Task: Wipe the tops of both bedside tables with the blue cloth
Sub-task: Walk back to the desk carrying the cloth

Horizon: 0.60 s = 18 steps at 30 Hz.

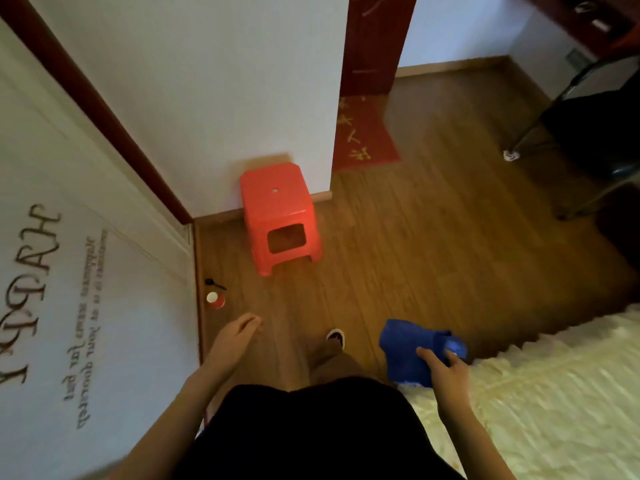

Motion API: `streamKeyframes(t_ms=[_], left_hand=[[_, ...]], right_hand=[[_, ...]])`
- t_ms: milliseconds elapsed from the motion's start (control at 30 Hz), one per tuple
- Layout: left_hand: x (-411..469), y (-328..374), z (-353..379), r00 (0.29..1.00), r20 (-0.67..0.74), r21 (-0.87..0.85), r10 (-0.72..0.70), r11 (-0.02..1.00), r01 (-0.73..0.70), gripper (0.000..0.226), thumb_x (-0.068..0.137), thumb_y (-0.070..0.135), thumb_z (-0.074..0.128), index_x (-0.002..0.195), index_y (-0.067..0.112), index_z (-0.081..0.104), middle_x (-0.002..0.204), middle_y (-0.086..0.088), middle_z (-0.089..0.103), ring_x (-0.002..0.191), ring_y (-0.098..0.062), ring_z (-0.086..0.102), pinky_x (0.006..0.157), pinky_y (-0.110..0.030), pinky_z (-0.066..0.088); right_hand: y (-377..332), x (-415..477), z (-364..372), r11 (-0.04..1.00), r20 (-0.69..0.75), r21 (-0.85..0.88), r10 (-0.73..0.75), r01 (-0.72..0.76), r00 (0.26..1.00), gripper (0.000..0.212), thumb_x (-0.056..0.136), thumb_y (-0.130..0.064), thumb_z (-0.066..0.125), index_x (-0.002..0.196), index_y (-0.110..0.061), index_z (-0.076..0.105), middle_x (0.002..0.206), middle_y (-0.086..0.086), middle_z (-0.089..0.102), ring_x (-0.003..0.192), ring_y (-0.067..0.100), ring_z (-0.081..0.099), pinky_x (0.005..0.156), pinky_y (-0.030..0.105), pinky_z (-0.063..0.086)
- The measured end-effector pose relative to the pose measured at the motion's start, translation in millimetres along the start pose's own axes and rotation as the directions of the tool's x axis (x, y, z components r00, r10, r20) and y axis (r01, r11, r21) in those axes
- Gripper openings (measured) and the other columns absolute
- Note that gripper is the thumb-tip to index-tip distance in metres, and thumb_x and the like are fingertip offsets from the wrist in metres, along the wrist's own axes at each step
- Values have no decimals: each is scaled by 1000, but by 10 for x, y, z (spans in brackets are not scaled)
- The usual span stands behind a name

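The blue cloth (412,351) hangs crumpled from my right hand (446,370), which grips it at the lower right, just above the edge of the bed. My left hand (235,337) hangs free at the lower left with its fingers loosely apart and nothing in it. No bedside table is in view. I am standing on the wooden floor, looking down; one foot (336,337) shows between my hands.
A red plastic stool (277,213) stands against the white wall ahead. A small red cup (215,299) and a black object (213,283) lie by the white wardrobe door (86,271) on the left. Cream bedding (536,393) fills the lower right. A dark chair (588,133) stands at the upper right, a red mat (367,133) lies by the doorway.
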<state>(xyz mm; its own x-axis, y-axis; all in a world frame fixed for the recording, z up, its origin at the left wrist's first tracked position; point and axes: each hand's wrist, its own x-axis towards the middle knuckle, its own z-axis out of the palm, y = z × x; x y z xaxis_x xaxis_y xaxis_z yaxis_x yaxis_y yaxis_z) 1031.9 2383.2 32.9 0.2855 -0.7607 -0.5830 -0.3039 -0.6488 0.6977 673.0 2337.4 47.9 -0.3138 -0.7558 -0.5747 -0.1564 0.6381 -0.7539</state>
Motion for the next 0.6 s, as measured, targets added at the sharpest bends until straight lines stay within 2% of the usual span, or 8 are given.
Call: streamKeyframes(t_ms=[67,133,233,333,433,533,600], left_hand=[[376,255,-52,1000,-17,15,10,1000,-9,18,100,24,47,108,17,62,114,-4,63,110,-24,58,103,-40,43],[746,467,-133,999,-36,15,0,1000,0,24,98,29,49,110,15,65,116,-5,64,111,-25,58,106,-44,41],[1297,753,-269,998,-42,12,-52,999,52,24,100,24,47,115,16,63,118,-7,62,109,-29,57,107,-48,40],[1805,1116,-336,995,-81,-79,-52,996,45,19,100,13,47,96,14,66,107,-22,69,91,-34,65,94,-49,48],[2379,1605,-347,994,-108,-128,-36,992,22,23,99,10,48,84,15,65,92,-19,70,77,-30,62,78,-44,48],[3132,2111,-315,998,-62,-88,21,996,-27,21,98,7,47,90,7,67,89,-17,69,81,-33,64,81,-46,50],[3678,2500,-253,999,-19,-69,32,997,-34,21,99,5,46,91,4,65,86,-17,68,83,-34,62,74,-40,51]], right_hand=[[-365,341,150,1000,6,1,-2,2,1000,8,85,-9,69,86,-9,61,86,12,64,79,28,62,80,45,50],[-771,638,302,999,30,4,-36,36,999,7,85,-10,69,83,-8,62,83,12,66,76,26,62,71,38,50],[-1366,1060,493,996,49,27,-83,82,995,10,86,-9,68,81,-2,61,74,10,63,68,24,60,61,33,46],[-1861,1495,644,994,55,65,-96,93,994,14,85,-8,69,87,4,62,80,15,67,73,27,64,66,40,52],[-2241,2010,797,992,43,94,-89,85,995,21,85,-10,69,95,8,62,91,24,68,83,37,66,76,50,55],[-2587,2558,922,989,-4,136,-65,64,998,16,85,-8,69,93,5,64,89,19,68,81,32,67,67,40,55],[-2819,2896,966,984,-54,168,-41,50,998,8,85,-7,68,89,-1,64,86,14,68,78,28,66,63,33,52]])
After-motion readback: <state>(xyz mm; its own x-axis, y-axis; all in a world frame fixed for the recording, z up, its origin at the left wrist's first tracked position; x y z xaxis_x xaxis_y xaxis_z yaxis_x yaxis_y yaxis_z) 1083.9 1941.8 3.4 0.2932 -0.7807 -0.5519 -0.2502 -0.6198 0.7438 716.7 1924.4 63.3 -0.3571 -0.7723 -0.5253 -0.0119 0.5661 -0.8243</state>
